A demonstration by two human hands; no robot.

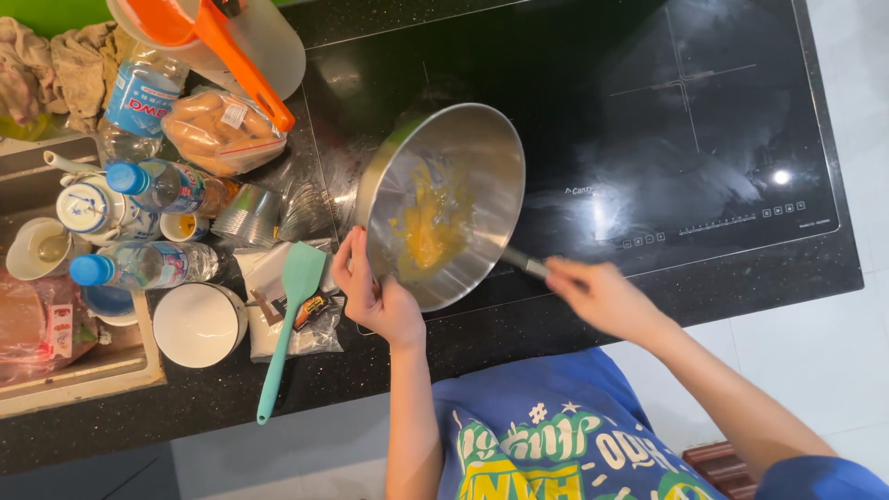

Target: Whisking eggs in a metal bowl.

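A person tilts a steel bowl (443, 204) of yellow batter over a black cooktop (648, 120) and stirs it.

Seen from above, the left hand (375, 296) has its grip pinching the bowl's near rim, holding it tipped up on its side at the cooktop's front left corner. The right hand (602, 294) has its grip closed around the handle of a utensil (526, 265) that reaches under the bowl's rim; its working end is hidden. Just left of the bowl, a mint-green spatula (289, 315) lies on the dark speckled tabletop (519, 333), resting across small packets. Further left stand a white cup (197, 324), three water bottles with blue caps, and a clear bag of bread rolls (220, 130). An orange scoop (213, 37) rests in a pitcher at the top.
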